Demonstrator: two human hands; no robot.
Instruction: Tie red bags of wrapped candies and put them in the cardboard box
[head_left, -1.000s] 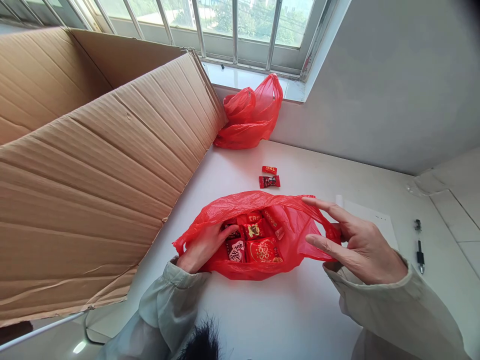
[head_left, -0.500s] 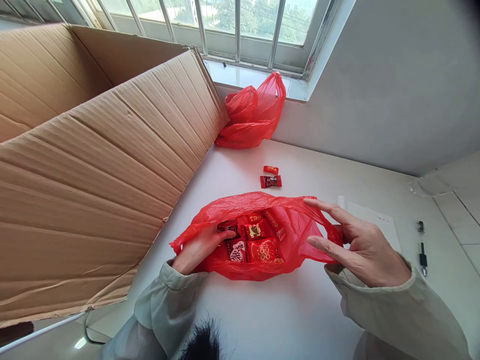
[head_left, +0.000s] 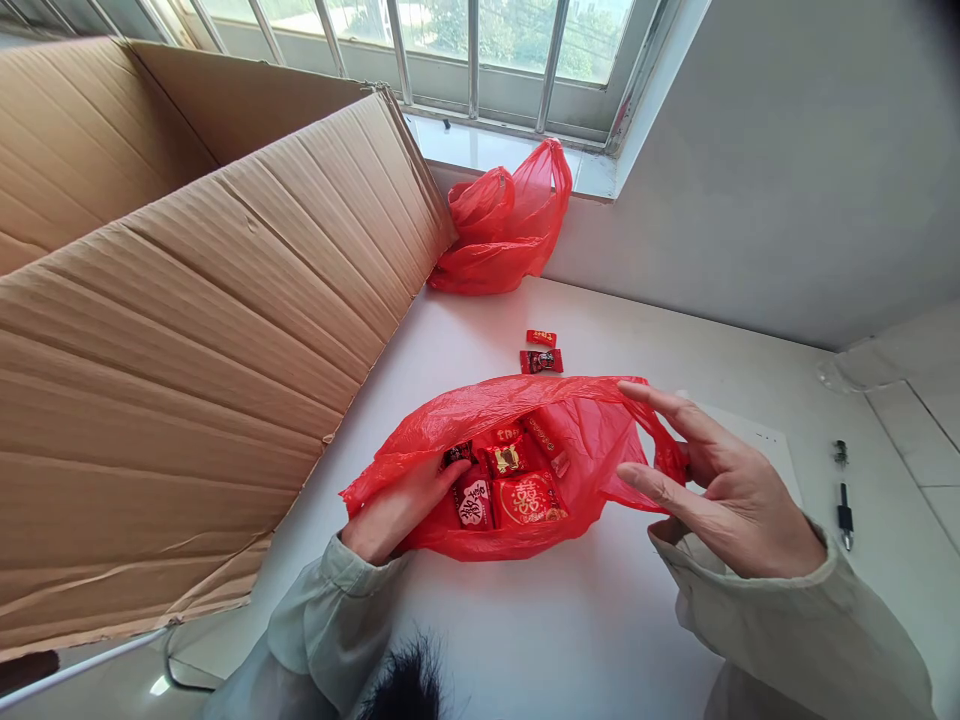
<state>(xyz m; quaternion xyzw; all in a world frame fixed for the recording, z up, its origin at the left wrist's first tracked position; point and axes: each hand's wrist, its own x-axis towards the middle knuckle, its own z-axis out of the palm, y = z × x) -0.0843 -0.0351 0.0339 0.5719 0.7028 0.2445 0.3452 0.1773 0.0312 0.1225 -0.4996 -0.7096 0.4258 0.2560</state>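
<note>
A red plastic bag (head_left: 487, 545) lies open on the white table, with several wrapped sweets inside, among them a red packet with gold print (head_left: 527, 498), a pink-and-white printed one (head_left: 474, 500) and a gold-centred one (head_left: 508, 458). My left hand (head_left: 401, 505) reaches into the bag from the left; its thumb touches a dark-wrapped sweet, and its other fingers are hidden by bag and sweets. My right hand (head_left: 727, 480) is at the bag's right end, thumb and forefinger spread apart, with the bag's handle looped round its fingers.
Two small wrapped sweets (head_left: 541, 361) lie behind the bag. A large cardboard box (head_left: 247, 360) fills the left. Another red bag (head_left: 502, 235) sits by the window. White paper (head_left: 757, 440) and a pen (head_left: 845, 518) are at the right.
My left hand has shifted slightly within the bag, and its thumb lies nearer the printed packets. The bag's back rim and right side have risen a little.
</note>
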